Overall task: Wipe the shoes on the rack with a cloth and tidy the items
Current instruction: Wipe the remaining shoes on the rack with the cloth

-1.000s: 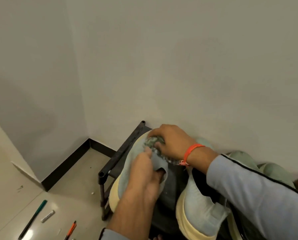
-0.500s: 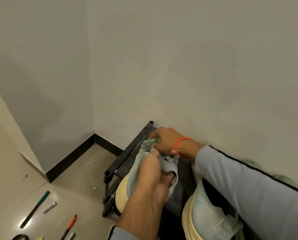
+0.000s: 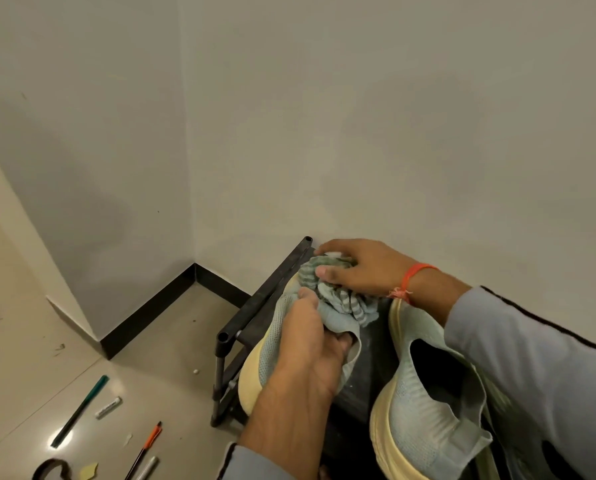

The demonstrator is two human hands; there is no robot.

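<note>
The left hand [image 3: 307, 344] holds one shoe [image 3: 272, 344] while the right hand [image 3: 362, 268] rubs it with the cloth [image 3: 338, 296]. The other shoe [image 3: 428, 400] and the pens [image 3: 82, 408] on the floor look undone.

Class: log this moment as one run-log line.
step: wiping | left hand: holds shoe | right hand: presses cloth on toe | place: rack

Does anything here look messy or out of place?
Yes: pens, a white stick and paper scraps lie scattered on the floor left of the rack.
</note>
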